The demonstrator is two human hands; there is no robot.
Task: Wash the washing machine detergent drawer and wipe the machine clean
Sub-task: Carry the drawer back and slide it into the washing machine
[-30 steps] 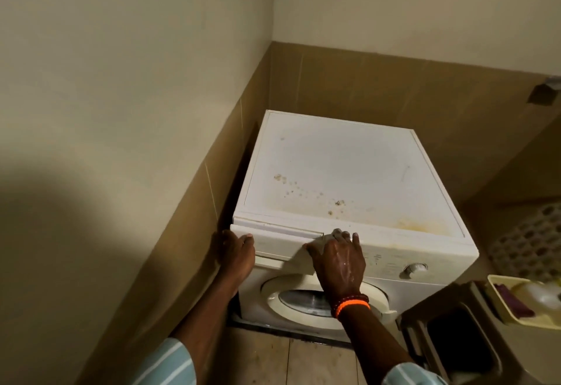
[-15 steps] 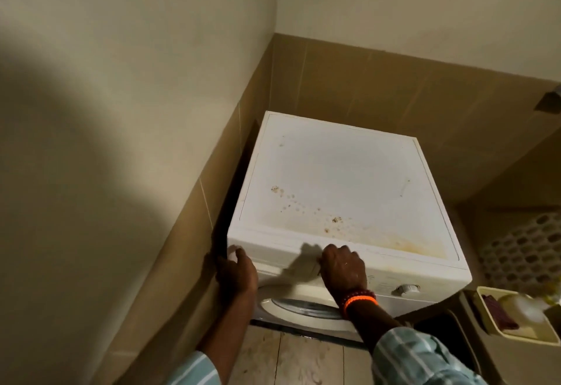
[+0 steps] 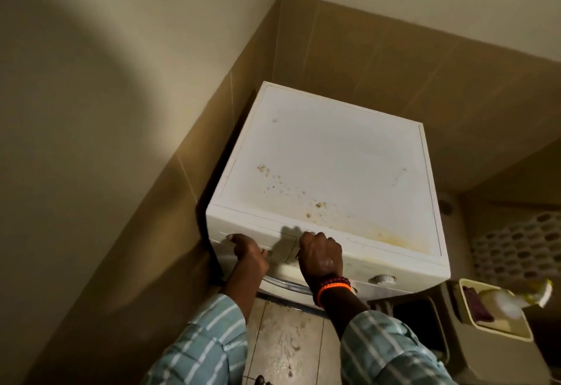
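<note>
A white washing machine point(image 3: 334, 166) stands in the corner, its lid marked with brown spots and a yellow stain near the front. The detergent drawer point(image 3: 280, 246) sits flush in the top left of the front panel. My left hand point(image 3: 247, 251) curls against the drawer's left part. My right hand point(image 3: 321, 255), with orange and dark bead bracelets on the wrist, has bent fingers on the drawer's right edge. The hands hide most of the drawer front.
A dial point(image 3: 384, 278) sits on the panel to the right. The round door point(image 3: 282, 286) shows below my hands. At right are a perforated basket point(image 3: 522, 251), a dark open bin point(image 3: 416, 321) and a pale tub point(image 3: 498, 334) of cleaning items. A tiled wall hugs the machine's left side.
The drawer stuck out slightly a second ago and now lies flush with the panel. Both hands stayed on it and moved inward; my view rose higher above the machine.
</note>
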